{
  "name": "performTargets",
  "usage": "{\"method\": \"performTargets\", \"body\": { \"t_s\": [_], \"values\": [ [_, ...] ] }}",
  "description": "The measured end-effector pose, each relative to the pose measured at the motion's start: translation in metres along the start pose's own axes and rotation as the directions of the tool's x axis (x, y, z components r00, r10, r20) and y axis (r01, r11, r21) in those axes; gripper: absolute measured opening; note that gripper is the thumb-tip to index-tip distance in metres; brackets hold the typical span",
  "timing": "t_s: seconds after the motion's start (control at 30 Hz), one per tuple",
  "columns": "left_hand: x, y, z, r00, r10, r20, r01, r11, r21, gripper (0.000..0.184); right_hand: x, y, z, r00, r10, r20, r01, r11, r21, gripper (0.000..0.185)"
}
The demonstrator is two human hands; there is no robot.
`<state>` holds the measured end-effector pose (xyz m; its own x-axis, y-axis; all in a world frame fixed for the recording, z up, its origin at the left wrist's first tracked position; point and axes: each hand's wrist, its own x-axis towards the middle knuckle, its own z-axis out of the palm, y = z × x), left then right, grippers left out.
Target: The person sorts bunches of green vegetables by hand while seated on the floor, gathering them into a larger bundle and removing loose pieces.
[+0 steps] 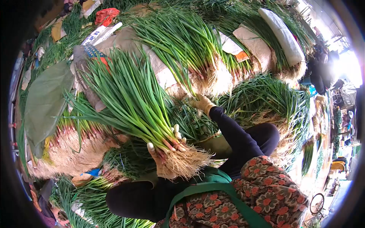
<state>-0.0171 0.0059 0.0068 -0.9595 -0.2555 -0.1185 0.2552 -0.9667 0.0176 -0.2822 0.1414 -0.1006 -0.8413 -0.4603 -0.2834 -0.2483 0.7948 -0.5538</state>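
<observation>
My left hand (159, 164), its fingers tipped with pale covers, is closed around the root end of a big bunch of green garlic (138, 102). The long leaves fan up and to the left, and tangled pale roots (184, 162) hang over the palm. Beyond it my right hand (203, 104), in a cream glove, pinches the lower end of a green garlic stalk (178, 78). That stalk lies at the left side of a loose heap of green garlic (190, 45) with reddish stems. The right fingertips are partly hidden.
A dense row of green garlic (81, 146) stands at the left under a green sheet (49, 102). White sacking (283, 36) covers more at the upper right. An orange-red bag (107, 16) lies at the back. My bent knees flank the bunch; more stalks (273, 95) lie right.
</observation>
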Motion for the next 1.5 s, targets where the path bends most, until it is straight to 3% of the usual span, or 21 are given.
{"method": "performTargets", "body": {
  "t_s": [0.07, 0.17, 0.27, 0.4, 0.43, 0.47, 0.53, 0.57, 0.77, 0.87, 0.93, 1.03, 1.1, 1.13, 1.17, 1.23, 1.3, 1.33, 1.37, 1.4, 1.5],
  "values": [
    [0.000, 0.000, -0.002, 0.999, -0.008, 0.049, 0.010, 0.999, -0.040, 0.077, -0.012, -0.016, -0.005, 0.998, 0.059, 0.031, -0.054, 0.989, -0.138, 0.061],
    [0.008, 0.003, -0.013, 0.975, -0.025, 0.219, 0.040, 0.997, -0.067, 0.079, -0.033, -0.032, -0.039, 0.961, -0.082, -0.265, 0.198, 0.871, 0.450, 0.018],
    [0.013, 0.003, -0.020, 0.900, -0.004, 0.436, 0.065, 0.990, -0.125, 0.070, -0.057, -0.041, -0.044, 0.953, -0.145, 0.267, -0.183, 0.428, 0.885, 0.023],
    [0.014, 0.004, -0.024, 0.829, 0.007, 0.559, 0.053, 0.995, -0.091, 0.071, -0.099, -0.130, -0.010, 0.791, -0.280, 0.543, -0.178, 0.745, 0.643, 0.057],
    [0.023, 0.006, -0.032, 0.691, 0.024, 0.723, 0.011, 0.999, -0.044, 0.073, -0.080, -0.124, 0.017, 0.819, -0.316, 0.479, 0.012, 0.844, 0.536, 0.049],
    [0.045, 0.020, -0.046, 0.466, -0.054, 0.883, 0.012, 0.998, 0.055, 0.075, -0.073, -0.116, 0.022, 0.834, -0.415, 0.365, -0.044, 0.608, 0.793, 0.045],
    [0.003, 0.009, 0.005, 0.961, -0.082, 0.266, 0.066, 0.996, 0.066, 0.077, -0.052, -0.069, 0.002, 0.868, -0.490, -0.085, 0.414, 0.618, 0.669, 0.034],
    [-0.018, 0.004, 0.031, 0.992, -0.077, -0.103, 0.082, 0.996, 0.043, 0.079, -0.055, -0.051, -0.045, 0.866, -0.452, -0.213, 0.490, 0.686, 0.537, 0.027],
    [-0.004, 0.001, -0.014, 0.885, -0.062, 0.462, 0.102, 0.993, -0.062, 0.073, -0.165, 0.091, -0.289, 0.784, 0.231, -0.576, 0.407, 0.510, 0.758, 0.021],
    [0.000, 0.011, -0.001, 0.827, -0.132, 0.546, 0.106, 0.991, 0.078, 0.088, -0.234, 0.193, -0.333, 0.560, 0.401, -0.725, -0.188, 0.914, 0.359, 0.022],
    [-0.002, 0.015, 0.012, 0.834, -0.134, 0.535, 0.104, 0.991, 0.087, 0.089, -0.287, 0.259, -0.339, 0.522, 0.452, -0.724, -0.800, 0.554, -0.231, 0.025],
    [0.001, 0.029, 0.000, 0.874, -0.175, 0.454, 0.204, 0.979, -0.015, 0.085, -0.312, 0.277, -0.331, 0.267, 0.708, -0.653, -0.964, 0.209, -0.167, 0.067],
    [0.001, 0.016, -0.009, 0.938, -0.067, 0.339, 0.065, 0.998, 0.017, 0.083, -0.280, 0.233, -0.321, 0.499, 0.433, -0.751, -0.818, 0.520, -0.244, 0.065],
    [0.002, 0.010, -0.021, 0.981, -0.019, 0.193, 0.010, 0.999, 0.050, 0.081, -0.252, 0.262, -0.315, 0.619, -0.064, -0.783, -0.491, 0.746, -0.450, 0.064],
    [0.002, 0.005, -0.015, 0.986, -0.042, 0.161, 0.045, 0.999, -0.016, 0.077, -0.226, 0.151, -0.302, 0.684, 0.262, -0.681, -0.348, 0.938, 0.011, 0.050],
    [0.002, -0.002, -0.007, 0.989, -0.085, 0.117, 0.093, 0.994, -0.063, 0.070, -0.164, 0.093, -0.264, 0.884, 0.349, -0.310, -0.078, 0.765, 0.640, 0.034],
    [-0.002, 0.002, -0.004, 0.990, -0.140, 0.026, 0.142, 0.987, -0.074, 0.072, -0.104, 0.044, -0.203, 0.976, 0.189, 0.110, -0.200, 0.565, 0.801, 0.024],
    [-0.002, 0.004, -0.011, 0.995, -0.099, -0.018, 0.098, 0.993, -0.062, 0.073, -0.071, 0.032, -0.162, 0.979, -0.195, 0.063, 0.174, 0.952, 0.251, 0.025],
    [-0.003, 0.006, -0.005, 0.997, -0.063, -0.046, 0.061, 0.997, -0.038, 0.076, -0.038, 0.020, -0.122, 0.835, -0.550, 0.007, 0.502, 0.758, -0.417, 0.027],
    [-0.006, 0.006, 0.004, 0.997, -0.027, -0.075, 0.026, 1.000, -0.015, 0.078, -0.028, -0.010, -0.101, 0.882, -0.470, 0.034, 0.467, 0.862, -0.197, 0.027],
    [-0.008, 0.008, 0.001, 0.998, -0.057, -0.012, 0.056, 0.994, -0.091, 0.080, 0.016, -0.049, -0.034, 0.813, -0.546, 0.201, 0.570, 0.680, -0.462, 0.021]
  ]
}}
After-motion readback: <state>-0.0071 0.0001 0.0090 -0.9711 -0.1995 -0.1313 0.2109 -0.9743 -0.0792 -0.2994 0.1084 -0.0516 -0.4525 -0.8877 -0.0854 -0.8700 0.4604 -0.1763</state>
